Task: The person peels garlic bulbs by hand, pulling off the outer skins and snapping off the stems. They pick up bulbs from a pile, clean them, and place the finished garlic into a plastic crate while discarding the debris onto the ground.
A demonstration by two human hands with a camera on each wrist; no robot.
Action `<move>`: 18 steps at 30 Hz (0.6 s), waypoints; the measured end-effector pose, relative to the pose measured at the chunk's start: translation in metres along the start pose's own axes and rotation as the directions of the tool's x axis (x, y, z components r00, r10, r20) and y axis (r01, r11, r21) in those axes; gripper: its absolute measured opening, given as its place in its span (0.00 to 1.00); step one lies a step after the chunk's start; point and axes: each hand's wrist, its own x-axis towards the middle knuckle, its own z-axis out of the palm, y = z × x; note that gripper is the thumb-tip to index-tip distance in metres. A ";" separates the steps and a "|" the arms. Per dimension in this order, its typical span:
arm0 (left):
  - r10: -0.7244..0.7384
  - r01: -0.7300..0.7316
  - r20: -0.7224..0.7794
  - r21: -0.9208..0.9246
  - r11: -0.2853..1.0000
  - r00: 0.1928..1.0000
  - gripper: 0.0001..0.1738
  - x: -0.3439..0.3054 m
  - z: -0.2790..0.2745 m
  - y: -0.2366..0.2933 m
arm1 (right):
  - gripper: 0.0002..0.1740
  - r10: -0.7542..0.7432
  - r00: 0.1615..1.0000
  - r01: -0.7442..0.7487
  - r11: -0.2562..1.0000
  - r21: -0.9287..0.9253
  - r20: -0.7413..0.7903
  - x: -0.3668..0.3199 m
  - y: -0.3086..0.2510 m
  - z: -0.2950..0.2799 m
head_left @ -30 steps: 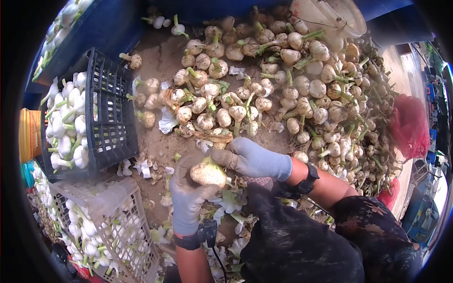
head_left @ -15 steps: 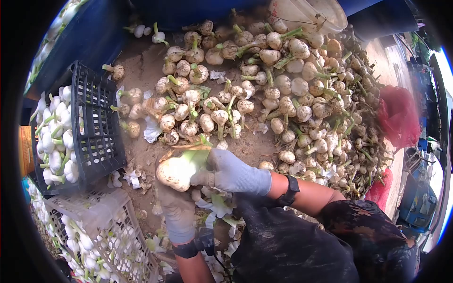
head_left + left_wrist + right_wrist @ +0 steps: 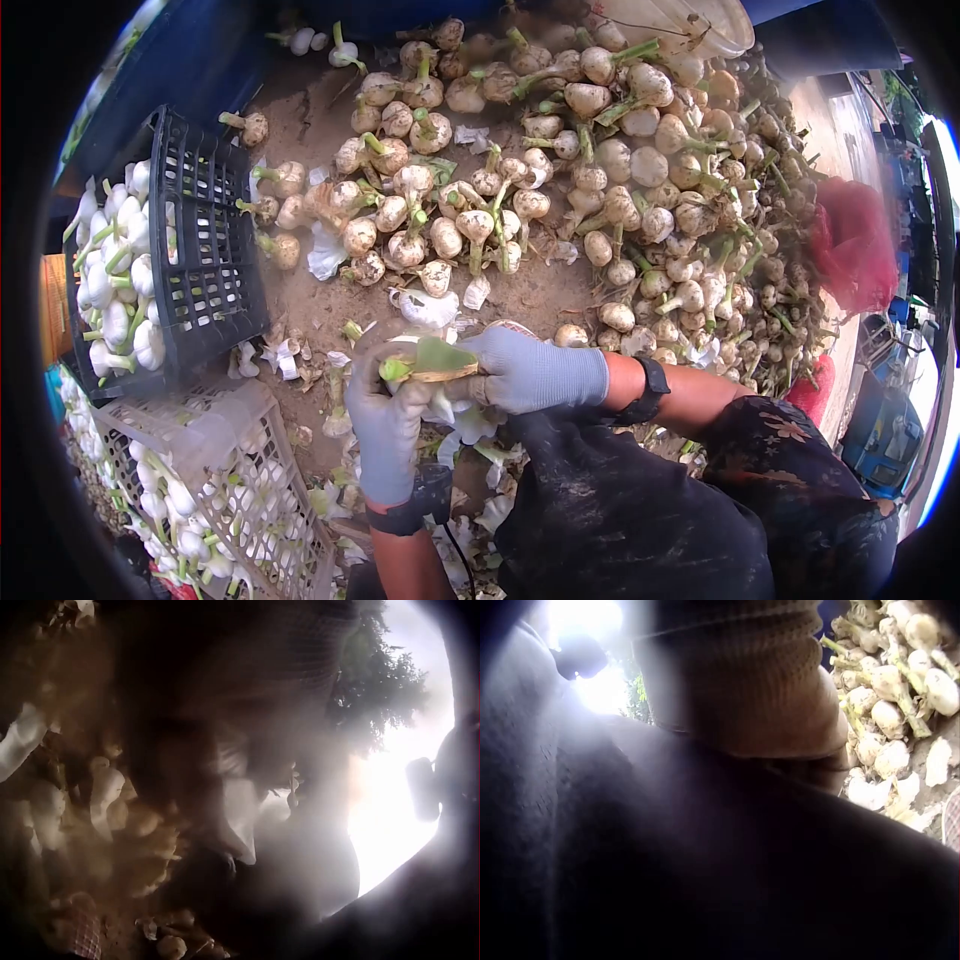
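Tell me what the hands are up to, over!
Left hand and right hand: both gripping green stalk. Its bulb: can't make out. Loose garlic beyond hands, nothing seen blocking them.

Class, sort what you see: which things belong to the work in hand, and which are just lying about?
Likely the job: left hand, right hand, green stalk, soiled bulbs, white bulbs, black crate, pale crate

Apparently lying about: red mesh, whitish container, peelings

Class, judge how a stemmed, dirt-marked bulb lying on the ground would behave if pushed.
The bulb would probably roll, being rounded, but its protruding stem may make it swerve. A neighbouring bulb lying close by would likely limit its travel.
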 end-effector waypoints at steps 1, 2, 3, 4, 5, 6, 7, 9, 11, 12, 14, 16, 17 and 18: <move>-0.093 0.093 0.007 -0.161 0.983 0.996 0.23 0.001 -0.004 0.002 | 0.16 -0.031 0.998 0.022 0.988 -0.150 -0.059 0.002 0.016 0.000; -0.185 0.181 0.019 -0.314 0.932 0.983 0.23 0.001 -0.009 0.007 | 0.15 -0.002 0.985 -0.047 0.957 -0.288 -0.170 0.002 0.020 -0.006; -0.217 0.212 0.031 -0.389 0.897 0.976 0.23 0.000 -0.010 0.017 | 0.15 -0.007 0.976 -0.072 0.934 -0.350 -0.219 0.003 0.029 -0.011; -0.250 0.222 0.026 -0.559 0.799 0.968 0.22 -0.007 -0.010 0.011 | 0.15 -0.015 0.964 -0.097 0.909 -0.405 -0.264 0.004 0.037 -0.013; -0.254 0.220 0.025 -0.585 0.781 0.967 0.21 -0.013 -0.010 0.003 | 0.16 -0.035 0.961 -0.101 0.879 -0.466 -0.274 0.006 0.040 -0.011; -0.258 0.226 0.036 -0.611 0.759 0.965 0.21 -0.018 -0.012 -0.003 | 0.16 -0.050 0.955 -0.117 0.845 -0.522 -0.294 0.005 0.044 -0.008; -0.277 0.255 0.059 -0.603 0.756 0.959 0.20 -0.022 -0.017 -0.006 | 0.16 0.066 0.945 -0.244 0.794 -0.557 -0.320 0.008 0.049 -0.014; -0.220 0.155 0.012 -0.743 0.651 0.976 0.21 -0.024 -0.028 -0.003 | 0.16 0.238 0.933 -0.355 0.720 -0.596 -0.269 0.009 0.057 -0.017; -0.127 -0.059 -0.132 -0.886 0.460 0.983 0.27 -0.020 -0.043 -0.003 | 0.16 0.234 0.968 -0.133 0.791 -0.597 0.094 -0.009 0.040 0.005; -0.259 -0.137 -0.230 -0.933 0.334 0.938 0.28 -0.017 -0.060 -0.011 | 0.17 0.211 0.886 0.052 0.840 -0.540 0.413 -0.014 0.034 0.014; -0.064 -0.278 -0.487 -0.597 0.753 0.871 0.27 -0.009 -0.084 0.008 | 0.19 0.292 0.831 0.095 0.764 -0.638 0.474 -0.005 0.035 0.013; 0.222 -0.378 -0.685 -0.083 0.922 0.693 0.28 -0.024 -0.115 0.042 | 0.23 0.423 0.767 0.082 0.680 -0.728 0.482 -0.013 0.038 0.018; 0.359 -0.365 -0.688 0.146 0.920 0.630 0.28 -0.037 -0.146 0.057 | 0.26 0.319 0.837 0.061 0.753 -0.655 0.445 -0.017 0.039 0.018; 0.523 -0.141 -0.666 0.539 0.830 0.532 0.27 -0.048 -0.161 0.081 | 0.30 0.213 0.895 0.056 0.818 -0.572 0.393 -0.021 0.039 0.016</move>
